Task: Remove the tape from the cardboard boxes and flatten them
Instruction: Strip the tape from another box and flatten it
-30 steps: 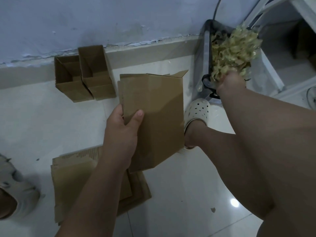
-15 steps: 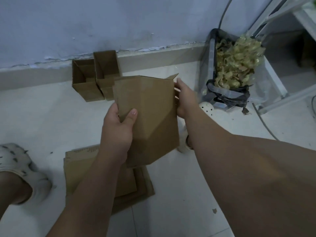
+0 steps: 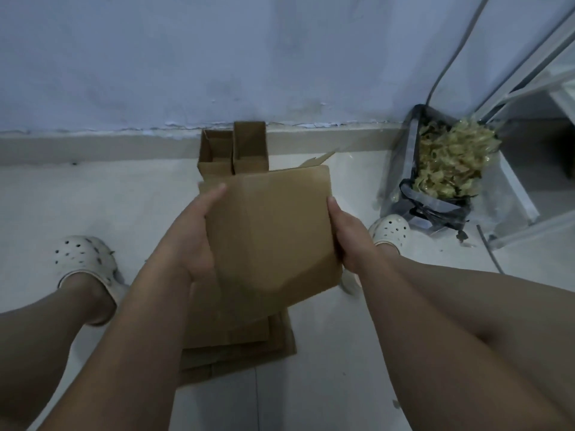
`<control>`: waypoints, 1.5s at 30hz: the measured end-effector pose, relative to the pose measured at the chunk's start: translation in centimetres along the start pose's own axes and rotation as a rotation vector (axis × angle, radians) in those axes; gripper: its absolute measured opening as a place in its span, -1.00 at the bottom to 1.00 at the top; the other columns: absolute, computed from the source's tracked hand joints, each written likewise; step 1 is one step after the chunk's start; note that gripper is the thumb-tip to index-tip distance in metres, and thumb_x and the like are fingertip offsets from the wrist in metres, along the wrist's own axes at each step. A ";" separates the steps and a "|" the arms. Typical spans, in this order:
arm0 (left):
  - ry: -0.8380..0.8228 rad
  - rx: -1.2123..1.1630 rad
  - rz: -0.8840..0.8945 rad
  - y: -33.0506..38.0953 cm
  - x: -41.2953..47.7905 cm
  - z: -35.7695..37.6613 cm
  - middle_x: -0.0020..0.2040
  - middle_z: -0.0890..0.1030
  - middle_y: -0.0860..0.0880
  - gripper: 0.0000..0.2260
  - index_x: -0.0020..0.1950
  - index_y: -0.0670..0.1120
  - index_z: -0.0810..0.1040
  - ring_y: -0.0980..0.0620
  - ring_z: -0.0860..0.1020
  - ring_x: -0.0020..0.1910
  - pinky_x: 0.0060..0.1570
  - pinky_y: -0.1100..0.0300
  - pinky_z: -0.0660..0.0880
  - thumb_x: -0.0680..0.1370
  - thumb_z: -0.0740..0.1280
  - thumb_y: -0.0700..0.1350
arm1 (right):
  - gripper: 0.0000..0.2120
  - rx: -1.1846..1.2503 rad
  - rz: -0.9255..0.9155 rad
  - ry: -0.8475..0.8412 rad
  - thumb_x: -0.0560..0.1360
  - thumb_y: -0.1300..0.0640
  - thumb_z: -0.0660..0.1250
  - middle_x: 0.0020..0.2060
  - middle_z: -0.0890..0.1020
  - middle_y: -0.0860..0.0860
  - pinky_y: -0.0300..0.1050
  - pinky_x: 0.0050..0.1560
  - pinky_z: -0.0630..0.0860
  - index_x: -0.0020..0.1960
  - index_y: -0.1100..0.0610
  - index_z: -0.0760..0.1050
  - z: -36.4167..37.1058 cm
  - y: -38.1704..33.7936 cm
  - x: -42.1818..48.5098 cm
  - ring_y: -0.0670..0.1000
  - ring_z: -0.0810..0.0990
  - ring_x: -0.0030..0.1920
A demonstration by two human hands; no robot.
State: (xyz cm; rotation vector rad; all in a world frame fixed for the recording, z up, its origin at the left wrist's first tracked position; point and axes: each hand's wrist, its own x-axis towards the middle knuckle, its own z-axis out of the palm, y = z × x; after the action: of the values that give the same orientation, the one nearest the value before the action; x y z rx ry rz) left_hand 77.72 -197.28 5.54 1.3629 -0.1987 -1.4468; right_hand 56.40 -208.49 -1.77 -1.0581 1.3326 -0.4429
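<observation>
I hold a brown cardboard box (image 3: 273, 231), partly collapsed, between both hands in the middle of the view. My left hand (image 3: 194, 241) grips its left side, thumb on the front face. My right hand (image 3: 347, 237) grips its right edge. Below it on the floor lies a pile of flattened cardboard (image 3: 236, 346), partly hidden by the held box and my left arm. Two open, unflattened boxes (image 3: 233, 150) stand against the skirting at the wall behind.
A clear bag in a dark bin (image 3: 448, 169) at the right holds crumpled strips of removed tape. A white metal frame (image 3: 529, 82) and a cable run beside it. My feet in white clogs (image 3: 84, 259) stand on the pale tiled floor.
My right hand came away from the tape bag and took the box's right edge. The box has moved to the centre, over the flattened pile, with both hands on it.
</observation>
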 end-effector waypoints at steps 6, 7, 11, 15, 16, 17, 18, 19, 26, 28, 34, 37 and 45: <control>-0.014 -0.307 -0.290 -0.2 -1.4 -2.8 0.09 0.65 -0.19 -0.20 0.04 -0.15 0.69 -0.23 0.63 0.03 -0.09 -0.10 0.51 0.38 0.07 0.51 | -0.24 -0.237 -0.245 0.070 0.46 -0.41 0.15 -0.08 0.65 0.21 -0.11 -0.15 0.51 0.04 0.32 0.56 0.3 -1.5 -2.8 0.05 0.62 -0.18; -0.047 -0.323 -0.310 -0.5 -1.8 -3.1 0.11 0.64 -0.19 -0.21 0.05 -0.16 0.68 -0.24 0.62 0.04 -0.09 -0.10 0.52 0.39 0.09 0.50 | -0.26 -0.249 -0.249 0.080 0.50 -0.39 0.11 -0.10 0.66 0.20 -0.13 -0.17 0.49 0.03 0.31 0.57 0.4 -1.6 -3.1 0.06 0.62 -0.18; -0.235 -0.327 -0.278 -1.6 -3.4 -3.7 0.15 0.62 -0.18 -0.40 0.19 -0.16 0.61 -0.19 0.61 0.08 -0.06 -0.06 0.57 0.42 0.29 0.31 | -0.30 -0.292 -0.288 0.176 0.56 -0.35 0.01 -0.33 0.57 0.10 -0.12 -0.22 0.41 -0.20 0.27 0.52 1.0 -1.7 -4.6 -0.01 0.52 -0.28; -0.282 -0.340 -0.178 -1.8 -3.8 -3.9 0.07 0.65 -0.14 -0.62 0.15 -0.07 0.63 -0.13 0.63 0.04 0.01 -0.03 0.56 0.45 0.34 0.12 | -0.41 -0.313 -0.383 0.234 0.51 -0.40 0.02 -0.46 0.45 -0.05 -0.09 -0.22 0.38 -0.39 0.06 0.35 1.4 -1.7 -5.7 -0.06 0.44 -0.36; -0.290 -0.333 -0.147 -2.0 -3.8 -4.1 0.05 0.65 -0.13 -0.67 0.12 -0.05 0.65 -0.12 0.63 0.03 0.00 -0.02 0.56 0.48 0.32 0.10 | -0.41 -0.323 -0.402 0.233 0.45 -0.45 0.00 -0.50 0.42 -0.11 -0.11 -0.26 0.36 -0.41 0.04 0.33 1.5 -1.9 -6.0 -0.11 0.41 -0.40; -0.299 -0.326 -0.130 -2.3 -3.8 -4.2 0.04 0.65 -0.12 -0.69 0.09 -0.04 0.67 -0.12 0.63 0.03 -0.01 -0.02 0.55 0.50 0.30 0.09 | -0.40 -0.339 -0.421 0.235 0.40 -0.48 -0.02 -0.54 0.40 -0.13 -0.13 -0.30 0.33 -0.42 0.03 0.31 1.7 -2.1 -6.2 -0.16 0.37 -0.44; -0.306 -0.328 -0.124 -2.6 -3.7 -4.4 0.04 0.65 -0.12 -0.70 0.08 -0.03 0.67 -0.12 0.63 0.03 -0.01 -0.02 0.55 0.51 0.29 0.10 | -0.40 -0.354 -0.434 0.241 0.37 -0.49 -0.04 -0.56 0.39 -0.13 -0.14 -0.33 0.30 -0.42 0.03 0.29 1.8 -2.2 -6.4 -0.17 0.35 -0.47; -0.316 -0.335 -0.126 -2.7 -3.6 -4.4 0.05 0.65 -0.11 -0.69 0.08 -0.03 0.68 -0.12 0.62 0.04 -0.01 -0.03 0.54 0.52 0.28 0.11 | -0.39 -0.364 -0.442 0.253 0.36 -0.49 -0.04 -0.57 0.38 -0.14 -0.14 -0.34 0.28 -0.42 0.04 0.27 1.8 -2.3 -6.4 -0.16 0.34 -0.48; -0.268 -0.264 -0.179 -1.2 -3.6 -4.3 -0.06 0.68 -0.17 -0.65 -0.03 -0.16 0.70 -0.15 0.66 -0.05 -0.12 -0.03 0.58 0.38 0.45 0.09 | -0.46 -0.375 -0.484 0.341 0.47 -0.36 0.12 -0.49 0.33 -0.11 -0.17 -0.36 0.22 -0.37 0.09 0.27 1.1 -3.0 -7.0 -0.14 0.30 -0.45; -0.211 -0.247 -0.193 -0.6 -3.7 -4.4 -0.10 0.68 -0.18 -0.63 -0.04 -0.19 0.70 -0.14 0.67 -0.11 -0.20 -0.01 0.60 0.36 0.44 0.09 | -0.45 -0.415 -0.467 0.276 0.49 -0.29 0.21 -0.42 0.44 0.01 -0.13 -0.32 0.31 -0.29 0.21 0.37 0.8 -3.5 -7.0 -0.05 0.41 -0.38; 0.190 -0.085 -0.058 1.0 -3.6 -5.2 0.22 0.48 -0.19 -0.06 0.54 -0.03 0.06 -0.09 0.63 -0.14 -0.38 0.11 0.56 0.29 0.52 -0.10 | -0.95 -0.340 -0.377 0.010 0.51 -0.04 0.38 -0.24 0.68 -0.21 -0.39 -0.31 0.46 -0.09 -0.08 0.57 0.6 -4.5 -8.1 -0.23 0.64 -0.22; 0.159 -0.180 0.003 0.4 -3.4 -5.4 0.30 0.47 -0.21 -0.30 0.52 -0.10 0.16 -0.08 0.63 -0.07 -0.30 0.10 0.58 0.47 0.40 0.02 | -0.96 -0.225 -0.372 -0.035 0.56 0.05 0.35 -0.20 0.71 -0.14 -0.34 -0.28 0.52 -0.02 -0.05 0.58 0.5 -5.2 -8.4 -0.15 0.67 -0.20; -0.089 -0.082 0.089 -1.2 -3.9 -4.6 -0.34 0.66 -0.04 -0.55 -0.27 -0.08 0.72 0.01 0.65 -0.35 -0.41 0.19 0.55 0.62 0.15 0.07 | -0.68 0.417 -0.224 -0.154 0.50 0.06 0.29 -0.02 0.70 0.14 -0.06 -0.12 0.64 0.16 0.23 0.57 0.0 -8.1 -8.9 0.07 0.70 -0.03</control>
State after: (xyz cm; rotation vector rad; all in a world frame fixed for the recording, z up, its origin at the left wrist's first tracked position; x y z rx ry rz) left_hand 79.77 -191.47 5.49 1.2096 -0.2522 -1.4267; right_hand 56.60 -205.49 9.83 -0.8719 0.9349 -0.7547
